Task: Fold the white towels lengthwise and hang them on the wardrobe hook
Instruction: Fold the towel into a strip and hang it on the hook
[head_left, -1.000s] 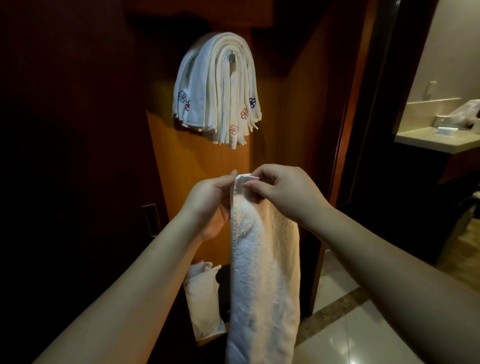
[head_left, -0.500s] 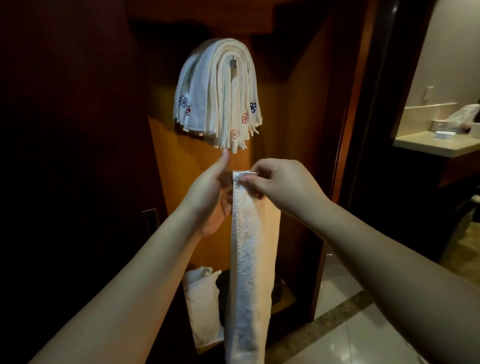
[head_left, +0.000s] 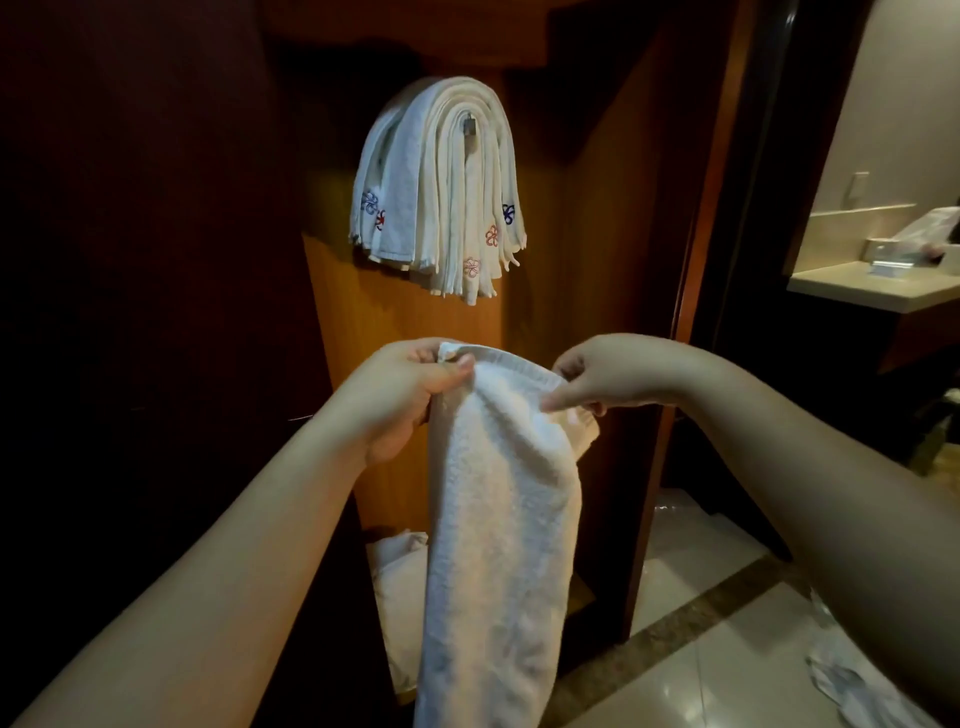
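Note:
A white terry towel hangs long and narrow in front of me, its top edge stretched between my hands. My left hand grips the left end of that edge with thumb over the hem. My right hand pinches the right end between thumb and fingers. Above, several folded white towels with small embroidered flowers drape over the wardrobe hook, whose metal tip shows in the middle of the bundle. The held towel's top sits well below the hanging bundle.
The wardrobe's orange wooden back panel stands behind the towels. More white cloth lies on the wardrobe floor. A dark panel is at left. At right, a doorway opens to a bathroom counter; glossy floor tiles lie below.
My hands have moved apart, spreading the towel's top edge wider. My left thumb, raised before, now clamps the hem. The view has dipped a little.

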